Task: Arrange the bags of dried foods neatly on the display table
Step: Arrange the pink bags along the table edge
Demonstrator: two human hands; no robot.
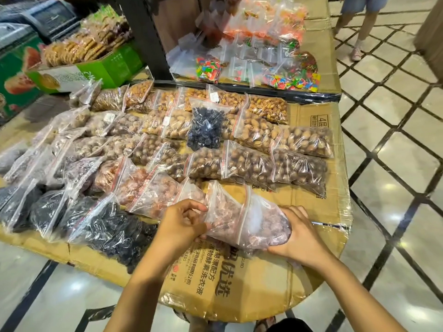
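While your left grip [184, 222] pinches the pinkish bag [242, 219] and your right grip [293, 236] cups its end at the counter's [318, 207] near edge, lay it flat just right of the near row [148, 195].

At the left edge of the frame the dark bags [14, 207] run out of view. The green carton [100, 68] at upper left is motion-blurred, its print unreadable. Top right, a bystander's legs [359, 25] are cut off above the knee. The left hand [182, 224] covers the near corner of the held bag [242, 219].
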